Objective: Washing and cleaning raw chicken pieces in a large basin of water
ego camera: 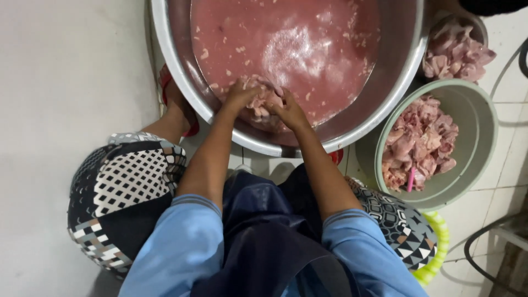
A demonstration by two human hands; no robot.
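Meat piece (pixel 263 102) pinched between fingers of left hand (pixel 240 94) and right hand (pixel 291 113), above pink water in steel basin (pixel 181 71).

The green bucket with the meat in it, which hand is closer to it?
Right. The right hand is in the big metal basin, on the side toward the green bucket. The left hand is beside it, farther away.

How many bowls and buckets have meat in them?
3. The big metal basin under both hands, the green bucket to its right, and a smaller bowl at the top right, partly cut off. Others may be out of view.
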